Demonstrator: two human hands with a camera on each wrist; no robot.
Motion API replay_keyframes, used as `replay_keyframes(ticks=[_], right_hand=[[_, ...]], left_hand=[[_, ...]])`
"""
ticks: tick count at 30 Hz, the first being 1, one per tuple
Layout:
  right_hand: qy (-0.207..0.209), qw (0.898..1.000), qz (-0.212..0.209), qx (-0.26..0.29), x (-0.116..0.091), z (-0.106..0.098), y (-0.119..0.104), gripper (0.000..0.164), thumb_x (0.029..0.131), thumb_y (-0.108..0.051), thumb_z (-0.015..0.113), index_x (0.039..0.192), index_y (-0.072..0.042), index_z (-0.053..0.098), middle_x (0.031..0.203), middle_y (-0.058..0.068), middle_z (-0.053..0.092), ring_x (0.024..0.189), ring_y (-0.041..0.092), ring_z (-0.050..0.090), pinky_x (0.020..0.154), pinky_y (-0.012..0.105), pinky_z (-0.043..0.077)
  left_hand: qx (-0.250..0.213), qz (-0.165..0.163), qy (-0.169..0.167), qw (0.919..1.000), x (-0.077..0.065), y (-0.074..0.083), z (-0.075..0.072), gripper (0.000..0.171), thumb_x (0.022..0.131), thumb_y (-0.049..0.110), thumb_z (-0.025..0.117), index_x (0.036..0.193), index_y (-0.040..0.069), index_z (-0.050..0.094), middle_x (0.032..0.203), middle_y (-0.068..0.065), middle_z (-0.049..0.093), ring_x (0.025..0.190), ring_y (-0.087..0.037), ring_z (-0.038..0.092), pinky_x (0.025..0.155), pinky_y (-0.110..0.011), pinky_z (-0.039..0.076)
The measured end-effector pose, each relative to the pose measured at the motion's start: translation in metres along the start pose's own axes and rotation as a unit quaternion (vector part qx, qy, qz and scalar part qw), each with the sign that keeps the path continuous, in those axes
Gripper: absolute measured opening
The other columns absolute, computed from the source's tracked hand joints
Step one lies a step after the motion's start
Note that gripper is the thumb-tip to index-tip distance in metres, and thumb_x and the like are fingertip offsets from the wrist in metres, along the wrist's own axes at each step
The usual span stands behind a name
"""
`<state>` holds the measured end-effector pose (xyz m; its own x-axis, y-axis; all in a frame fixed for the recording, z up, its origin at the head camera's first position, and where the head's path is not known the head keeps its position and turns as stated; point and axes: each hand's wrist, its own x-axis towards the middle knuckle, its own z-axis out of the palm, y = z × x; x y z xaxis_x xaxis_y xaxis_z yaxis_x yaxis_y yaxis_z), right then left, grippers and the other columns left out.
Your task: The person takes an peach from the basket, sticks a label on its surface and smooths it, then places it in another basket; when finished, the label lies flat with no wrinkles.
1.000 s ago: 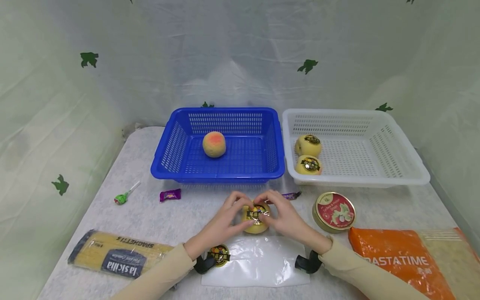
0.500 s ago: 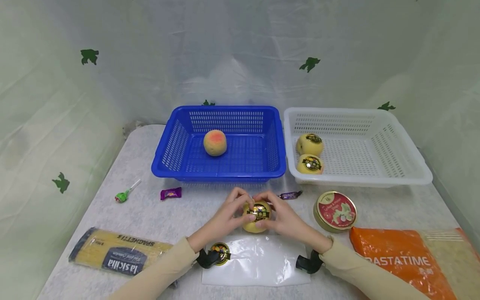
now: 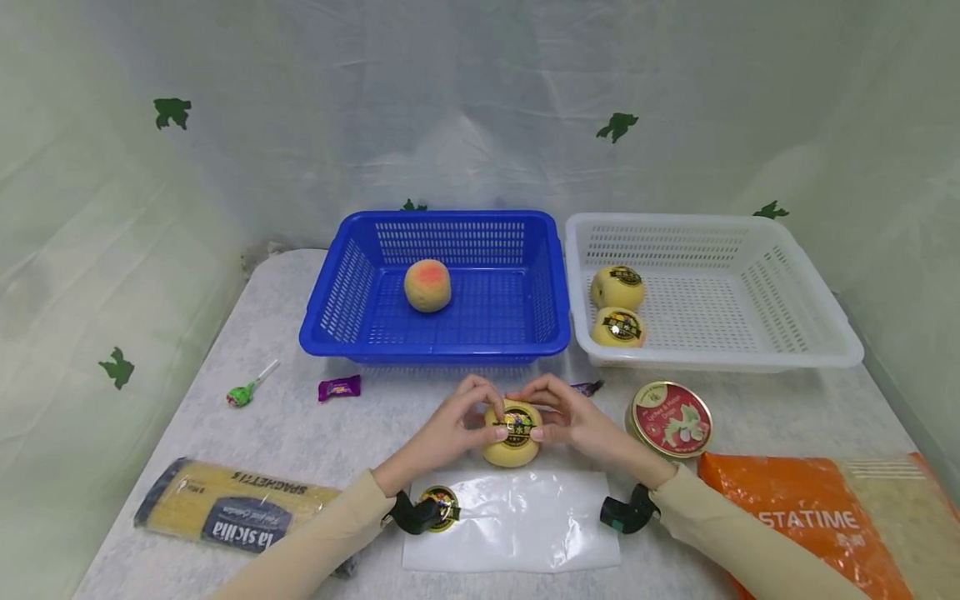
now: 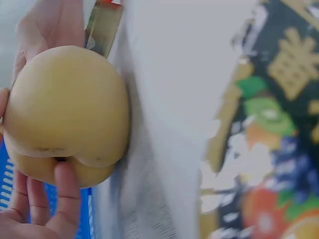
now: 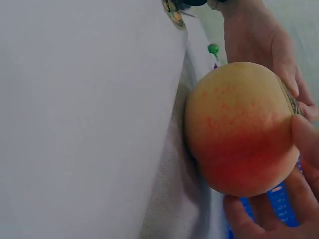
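A yellow peach (image 3: 512,455) with a red blush stands near the table's middle, and both hands hold it. A black-and-gold fruit sticker (image 3: 519,427) lies on its near face. My left hand (image 3: 459,419) has its thumb on the sticker's left edge and its fingers curled over the top; one fingertip shows by the stem hollow in the left wrist view. From the right, my right hand (image 3: 573,421) grips the peach, thumb at the sticker's right edge. The blushed side (image 5: 239,144) faces the right wrist view. A white sticker sheet (image 3: 517,529) bears another sticker (image 3: 441,508) at its left.
Behind stand a blue basket (image 3: 435,350) with one peach (image 3: 427,286) and a white basket (image 3: 720,358) with two stickered peaches (image 3: 618,289). Around lie a lollipop (image 3: 240,395), purple candy (image 3: 339,387), dark-wrapped candy (image 3: 587,388), spaghetti (image 3: 240,504), a round candy tin (image 3: 671,419) and an orange pasta bag (image 3: 810,508).
Both thumbs have drawn apart from the sticker's middle to its sides, so more of the sticker shows. My right hand has shifted a little right and covers more of the dark-wrapped candy.
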<state>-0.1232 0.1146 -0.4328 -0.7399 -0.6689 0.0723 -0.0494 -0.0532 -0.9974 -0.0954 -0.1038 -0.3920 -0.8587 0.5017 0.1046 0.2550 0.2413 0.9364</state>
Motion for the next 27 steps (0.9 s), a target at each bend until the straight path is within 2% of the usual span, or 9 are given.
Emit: replay_keyframes(ticks=[3, 6, 10, 12, 21, 27], right_hand=[[0.002, 1.0, 0.014, -0.026, 0.002, 0.005, -0.005, 0.046, 0.08, 0.001, 0.064, 0.119, -0.002, 0.041, 0.125, 0.014, 0.045, 0.12, 0.03, 0.039, 0.095, 0.04, 0.037], [0.032, 0.998, 0.023, -0.056, 0.004, 0.015, -0.016, 0.042, 0.081, -0.002, 0.065, 0.116, -0.001, 0.043, 0.121, 0.014, 0.046, 0.116, 0.033, 0.042, 0.092, 0.041, 0.039], [0.08, 0.994, 0.022, -0.07, 0.005, 0.025, -0.029, 0.037, 0.081, -0.001, 0.064, 0.112, 0.005, 0.044, 0.116, 0.019, 0.049, 0.109, 0.037, 0.047, 0.089, 0.045, 0.041], [0.091, 0.993, 0.018, -0.069, 0.006, 0.028, -0.03, 0.034, 0.081, 0.001, 0.062, 0.11, 0.006, 0.043, 0.115, 0.02, 0.051, 0.108, 0.036, 0.049, 0.088, 0.046, 0.04], [0.103, 0.993, -0.01, -0.051, 0.007, 0.03, -0.024, 0.025, 0.086, 0.003, 0.055, 0.106, 0.008, 0.042, 0.112, 0.022, 0.054, 0.109, 0.036, 0.047, 0.089, 0.047, 0.036], [0.108, 0.993, -0.015, -0.034, 0.008, 0.031, -0.023, 0.019, 0.088, 0.004, 0.049, 0.105, 0.011, 0.041, 0.111, 0.024, 0.054, 0.106, 0.039, 0.047, 0.09, 0.047, 0.035]], left_hand=[[-0.018, -0.031, 0.0, 0.9994, 0.001, -0.001, -0.003, 0.014, 0.079, 0.001, 0.065, 0.086, -0.001, 0.053, 0.102, -0.01, 0.041, 0.1, -0.025, 0.046, 0.081, -0.04, 0.046], [-0.027, -0.04, -0.001, 0.9989, 0.002, -0.003, -0.004, 0.011, 0.081, 0.001, 0.064, 0.086, -0.001, 0.054, 0.104, -0.01, 0.041, 0.1, -0.026, 0.046, 0.081, -0.041, 0.045], [-0.039, -0.031, 0.005, 0.9987, 0.003, -0.006, -0.004, 0.008, 0.082, 0.001, 0.062, 0.085, -0.002, 0.055, 0.104, -0.01, 0.043, 0.099, -0.025, 0.045, 0.081, -0.042, 0.044], [-0.045, -0.028, 0.011, 0.9985, 0.003, -0.008, -0.004, 0.007, 0.082, 0.0, 0.061, 0.085, -0.002, 0.055, 0.103, -0.01, 0.044, 0.098, -0.023, 0.044, 0.08, -0.042, 0.044], [-0.048, -0.012, 0.034, 0.9982, 0.0, -0.01, 0.0, 0.007, 0.082, -0.002, 0.061, 0.088, -0.003, 0.058, 0.101, -0.009, 0.046, 0.096, -0.022, 0.045, 0.074, -0.033, 0.048], [-0.048, -0.014, 0.036, 0.9981, -0.001, -0.008, 0.0, 0.017, 0.082, -0.002, 0.061, 0.099, -0.005, 0.061, 0.103, -0.013, 0.046, 0.101, -0.024, 0.044, 0.077, -0.036, 0.049]])
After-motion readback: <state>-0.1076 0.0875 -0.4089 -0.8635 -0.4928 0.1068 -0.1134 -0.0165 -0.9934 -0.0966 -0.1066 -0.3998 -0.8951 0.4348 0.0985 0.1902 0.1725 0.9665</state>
